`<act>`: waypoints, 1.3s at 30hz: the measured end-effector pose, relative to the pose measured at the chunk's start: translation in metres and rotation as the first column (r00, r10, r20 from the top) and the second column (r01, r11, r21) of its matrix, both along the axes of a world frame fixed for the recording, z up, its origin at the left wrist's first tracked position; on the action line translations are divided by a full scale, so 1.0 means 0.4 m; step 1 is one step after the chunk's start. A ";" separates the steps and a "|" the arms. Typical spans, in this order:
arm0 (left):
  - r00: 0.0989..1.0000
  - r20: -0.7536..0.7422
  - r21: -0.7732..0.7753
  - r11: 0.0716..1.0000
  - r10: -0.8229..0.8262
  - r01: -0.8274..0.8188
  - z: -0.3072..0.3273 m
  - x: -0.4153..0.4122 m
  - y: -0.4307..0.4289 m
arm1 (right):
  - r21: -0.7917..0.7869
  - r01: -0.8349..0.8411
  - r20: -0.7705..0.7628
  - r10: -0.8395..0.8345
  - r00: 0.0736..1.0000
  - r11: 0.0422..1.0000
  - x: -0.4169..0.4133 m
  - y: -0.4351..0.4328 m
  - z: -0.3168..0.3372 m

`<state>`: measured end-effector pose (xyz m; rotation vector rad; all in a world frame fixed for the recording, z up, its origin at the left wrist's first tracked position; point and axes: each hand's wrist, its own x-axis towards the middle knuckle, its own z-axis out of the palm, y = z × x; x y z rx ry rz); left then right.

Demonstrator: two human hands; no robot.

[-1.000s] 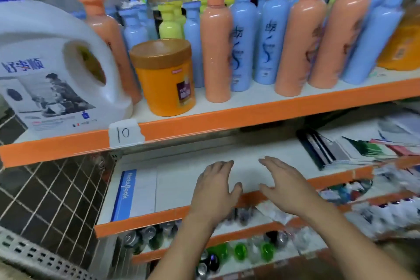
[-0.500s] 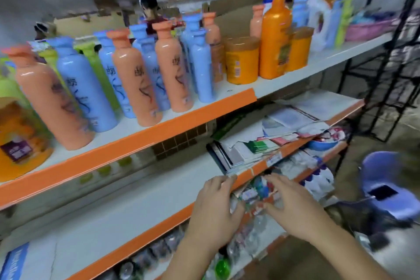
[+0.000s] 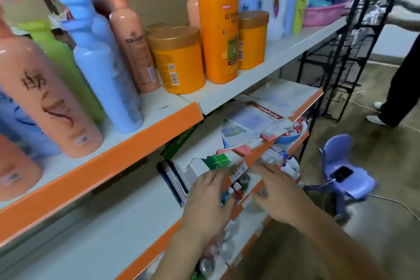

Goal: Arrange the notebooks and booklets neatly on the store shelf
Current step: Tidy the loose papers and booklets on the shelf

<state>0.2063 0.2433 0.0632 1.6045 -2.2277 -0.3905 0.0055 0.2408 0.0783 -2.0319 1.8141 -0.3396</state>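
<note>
Lower centre: left hand and right hand, both flat-fingered and holding nothing, at the middle shelf edge. Just beyond, dark notebooks lie skewed. Farther, centre right, booklets overlap untidily. Judgement: this stretch is unsorted, no pile squared; most work is left.

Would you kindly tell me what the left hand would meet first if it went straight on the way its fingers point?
Most likely the white booklet, which lies just beyond the fingertips of the left hand, with the green booklet right behind it. Blur makes the depth uncertain.
</note>
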 end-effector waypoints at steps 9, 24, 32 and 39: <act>0.994 0.058 -0.004 0.996 -0.090 0.090 0.001 -0.126 -0.326 | -0.021 0.094 0.010 -0.094 0.996 0.995 -0.117 -0.247 -0.012; 0.984 0.129 0.118 0.983 0.124 -0.139 -0.080 -0.336 -0.603 | 0.037 -0.117 0.027 0.116 0.993 0.992 -0.344 -0.670 -0.041; 0.886 0.181 0.279 0.842 0.426 -0.462 -0.134 -0.439 -0.663 | 0.163 -0.386 -0.005 0.392 0.920 0.908 -0.445 -0.901 -0.101; 0.810 0.104 0.331 0.748 0.577 -0.575 -0.161 -0.489 -0.639 | 0.256 -0.532 0.079 0.531 0.844 0.807 -0.425 -0.959 -0.180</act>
